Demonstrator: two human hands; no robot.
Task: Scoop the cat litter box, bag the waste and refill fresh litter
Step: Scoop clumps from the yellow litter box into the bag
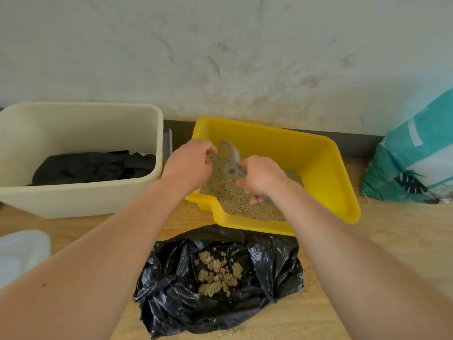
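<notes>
A yellow litter box holding tan litter sits on the wooden table by the wall. My right hand grips the handle of a grey translucent scoop, held over the litter. My left hand is at the scoop's left edge with curled fingers pinching it; motion blur softens the contact. In front of the box lies an open black rubbish bag with clumps of soiled litter in it.
A cream plastic tub with black bags inside stands at the left. A teal and white sack leans at the right. A white lid lies at the left edge. Litter grains are scattered on the wood around the bag.
</notes>
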